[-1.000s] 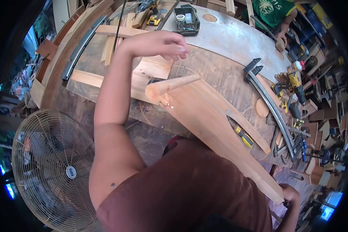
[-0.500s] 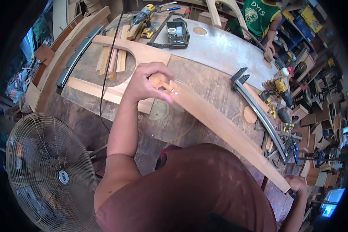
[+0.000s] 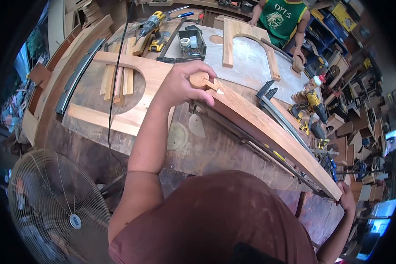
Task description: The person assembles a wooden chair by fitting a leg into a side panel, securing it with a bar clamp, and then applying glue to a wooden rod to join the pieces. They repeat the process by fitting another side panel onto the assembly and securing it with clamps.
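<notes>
A long wooden board (image 3: 268, 127) runs diagonally from mid-table to the lower right, tilted so that its side face shows. My left hand (image 3: 182, 83) is closed around its upper end, thumb on the near side. Between thumb and fingers sits a round-ended wooden piece (image 3: 199, 80), joined to the board by a narrow tongue. At the far lower-right end my right hand (image 3: 347, 200) grips the board, its fingers partly hidden. Under the board's near side lies a dark metal bar (image 3: 251, 144) with a yellow mark. A bar clamp (image 3: 286, 125) rests just beyond the board.
A U-shaped wooden panel (image 3: 152, 77) lies left, with wood strips (image 3: 128, 79) and a cable (image 3: 114, 94) across it. Drills (image 3: 152, 24), a black bin (image 3: 192, 44) and a fan (image 3: 57, 211) stand around. Opposite, a person in green (image 3: 282, 20) touches an arched wooden piece (image 3: 229, 42) and a block (image 3: 297, 65).
Both hands have shifted right with the board, which has tipped to show its side and the metal bar beneath. Across the table, the arched piece has come down onto the metal sheet.
</notes>
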Tool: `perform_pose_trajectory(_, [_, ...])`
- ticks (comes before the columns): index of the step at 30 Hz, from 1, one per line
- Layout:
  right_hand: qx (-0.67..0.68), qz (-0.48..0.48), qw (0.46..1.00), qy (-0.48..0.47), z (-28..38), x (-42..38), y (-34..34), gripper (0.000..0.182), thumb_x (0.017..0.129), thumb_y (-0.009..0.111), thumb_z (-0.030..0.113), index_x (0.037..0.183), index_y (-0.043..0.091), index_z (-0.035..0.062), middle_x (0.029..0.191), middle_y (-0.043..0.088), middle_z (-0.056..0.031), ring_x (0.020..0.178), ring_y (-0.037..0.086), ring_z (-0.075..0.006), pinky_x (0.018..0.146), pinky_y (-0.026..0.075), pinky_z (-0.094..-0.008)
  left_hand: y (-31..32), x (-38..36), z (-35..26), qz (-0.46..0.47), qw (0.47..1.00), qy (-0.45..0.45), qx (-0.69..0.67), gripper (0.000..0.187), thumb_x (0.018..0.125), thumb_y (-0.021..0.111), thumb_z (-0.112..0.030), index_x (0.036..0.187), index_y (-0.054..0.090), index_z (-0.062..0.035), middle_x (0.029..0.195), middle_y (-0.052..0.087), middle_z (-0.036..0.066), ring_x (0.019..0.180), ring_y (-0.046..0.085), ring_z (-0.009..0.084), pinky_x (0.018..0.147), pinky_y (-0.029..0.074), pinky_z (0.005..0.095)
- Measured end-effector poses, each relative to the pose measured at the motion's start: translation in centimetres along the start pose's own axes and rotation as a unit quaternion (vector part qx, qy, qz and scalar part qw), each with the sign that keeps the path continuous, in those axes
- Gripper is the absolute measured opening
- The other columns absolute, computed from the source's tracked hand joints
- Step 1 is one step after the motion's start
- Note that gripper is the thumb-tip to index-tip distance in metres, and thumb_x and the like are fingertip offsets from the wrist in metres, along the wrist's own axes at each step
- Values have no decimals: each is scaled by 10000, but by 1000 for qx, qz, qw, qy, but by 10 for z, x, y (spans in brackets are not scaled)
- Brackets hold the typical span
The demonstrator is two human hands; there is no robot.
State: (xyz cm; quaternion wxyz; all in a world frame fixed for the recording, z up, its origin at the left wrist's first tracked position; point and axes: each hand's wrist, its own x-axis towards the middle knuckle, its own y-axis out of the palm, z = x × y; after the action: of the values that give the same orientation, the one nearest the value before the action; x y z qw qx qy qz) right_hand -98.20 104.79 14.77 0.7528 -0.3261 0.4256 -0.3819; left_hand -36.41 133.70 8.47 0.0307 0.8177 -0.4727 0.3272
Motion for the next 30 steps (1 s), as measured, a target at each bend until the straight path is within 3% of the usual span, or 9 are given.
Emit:
perform_pose_trajectory(12, [88, -348, 929, -89, -56, 12, 29, 388, 1042, 457, 345, 839, 586, 41, 622, 375, 55, 559, 346, -30, 520, 268, -235, -7, 23, 27, 111, 989, 94, -35, 610, 447, 942, -371, 888, 678, -44, 850, 669, 71, 773, 647, 193, 675, 514, 295])
perform_pose_trajectory(16, [88, -438, 893, -50, -84, 22, 32, 369, 1046, 451, 321, 1004, 640, 6, 762, 554, -4, 667, 489, -65, 591, 408, -227, -8, 28, 28, 127, 985, 113, -35, 648, 450, 917, -451, 883, 679, -31, 838, 663, 91, 760, 650, 211, 672, 517, 304])
perform_pose_trajectory(18, [60, -435, 885, -156, -141, 34, 22, 393, 1031, 473, 291, 1224, 627, -15, 983, 669, -96, 881, 624, -169, 796, 504, -306, -7, 34, 31, 107, 989, 99, 8, 603, 466, 917, -429, 849, 669, -34, 820, 667, 93, 760, 661, 244, 701, 525, 319])
perform_pose_trajectory(19, [117, -343, 931, -40, -162, 37, 9, 378, 1004, 504, 249, 1227, 630, -28, 1060, 680, -121, 948, 618, -183, 861, 491, -325, -5, 36, 34, 99, 991, 92, 8, 628, 460, 914, -447, 857, 665, -29, 833, 665, 98, 774, 657, 252, 709, 524, 334])
perform_pose_trajectory(20, [57, -440, 889, -112, -67, 24, 36, 338, 968, 537, 208, 1169, 656, -35, 1085, 686, -116, 959, 613, -184, 902, 475, -321, -4, 36, 41, 96, 992, 85, 1, 652, 453, 910, -465, 864, 660, -24, 845, 663, 102, 789, 653, 260, 717, 524, 349])
perform_pose_trajectory(23, [-124, -475, 852, -182, -45, 30, 34, 367, 978, 534, 296, 1101, 660, -27, 966, 669, -72, 904, 600, -168, 845, 463, -318, 1, 45, 46, 82, 995, 30, -42, 723, 453, 904, -499, 908, 629, -9, 887, 604, 74, 835, 563, 202, 764, 448, 323])
perform_pose_trajectory(24, [14, -382, 923, -47, -12, 20, 23, 389, 986, 527, 338, 1051, 656, -23, 921, 650, -58, 863, 579, -162, 807, 460, -322, -1, 47, 49, 87, 996, 17, -31, 731, 482, 896, -519, 916, 615, -3, 911, 593, 78, 869, 554, 198, 795, 439, 317])
perform_pose_trajectory(25, [29, -374, 924, -80, -5, 26, 19, 446, 965, 536, 432, 993, 679, 11, 913, 689, -130, 866, 628, -273, 800, 470, -363, -1, 53, 54, 81, 997, 12, -15, 751, 499, 887, -546, 930, 604, 0, 934, 590, 80, 897, 549, 196, 820, 431, 310])
perform_pose_trajectory(30, [-32, -211, 971, -105, -55, 14, -29, 512, 805, 715, 530, 967, 679, 46, 833, 646, -100, 771, 579, -215, 710, 455, -341, -3, 72, 66, 94, 995, 19, 22, 768, 617, 814, -650, 980, 577, -16, 970, 570, 74, 919, 532, 186, 844, 418, 311])
